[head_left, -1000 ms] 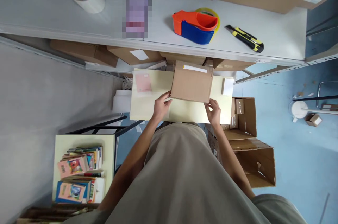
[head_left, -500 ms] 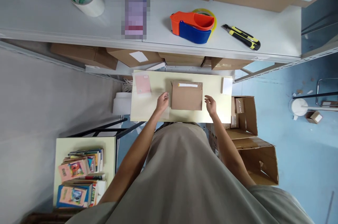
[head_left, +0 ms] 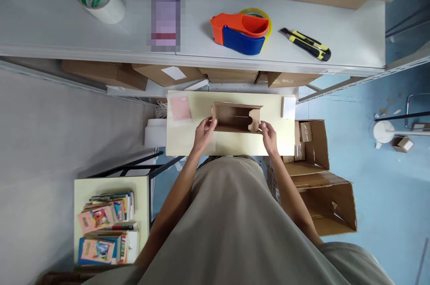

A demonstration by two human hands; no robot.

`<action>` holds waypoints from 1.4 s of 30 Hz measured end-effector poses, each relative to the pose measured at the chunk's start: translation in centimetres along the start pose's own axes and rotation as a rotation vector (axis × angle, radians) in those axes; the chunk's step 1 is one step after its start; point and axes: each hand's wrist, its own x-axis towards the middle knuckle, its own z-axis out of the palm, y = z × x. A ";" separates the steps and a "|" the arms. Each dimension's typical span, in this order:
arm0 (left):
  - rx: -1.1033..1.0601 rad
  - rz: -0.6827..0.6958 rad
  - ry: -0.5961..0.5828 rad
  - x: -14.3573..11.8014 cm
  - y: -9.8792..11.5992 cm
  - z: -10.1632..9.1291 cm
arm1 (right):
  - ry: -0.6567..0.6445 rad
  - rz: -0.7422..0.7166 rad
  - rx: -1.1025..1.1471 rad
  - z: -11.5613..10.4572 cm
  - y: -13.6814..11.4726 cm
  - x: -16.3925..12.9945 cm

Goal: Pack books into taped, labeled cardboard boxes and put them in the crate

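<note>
Here a small brown cardboard box [head_left: 236, 117], half-erected and open at the top, is held at its two ends over the pale yellow tabletop [head_left: 188, 142]: the left hand [head_left: 203, 132] and right hand [head_left: 269, 135] are each pinched on a side (fingers partly curled). If squeezed unevenly, the thin walls could buckle or fold flat again.

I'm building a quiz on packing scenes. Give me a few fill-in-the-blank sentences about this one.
1. Both hands, left hand and right hand, hold a small cardboard ____ on the table.
2. The knife on the shelf is black and ____.
3. The tape dispenser is orange and ____.

Missing words: box; yellow; blue
</note>
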 end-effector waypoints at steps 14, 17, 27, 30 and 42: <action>0.113 0.032 -0.072 0.2 -2.4 -0.2 | -0.016 0.038 -0.483 2.6 -0.1 2.8; 0.147 0.139 -0.089 -0.4 -1.8 -0.6 | -0.039 0.104 -0.155 1.5 1.0 3.6; 0.288 0.370 -0.063 -0.4 -2.8 -1.4 | 0.062 0.125 0.050 0.0 2.3 3.4; 0.247 0.394 -0.087 -0.4 -3.2 -1.4 | 0.074 0.128 -0.044 -0.3 2.1 3.1; 0.109 0.166 0.183 3.9 -8.5 -10.8 | 0.227 -0.442 -0.381 6.7 -9.3 -3.9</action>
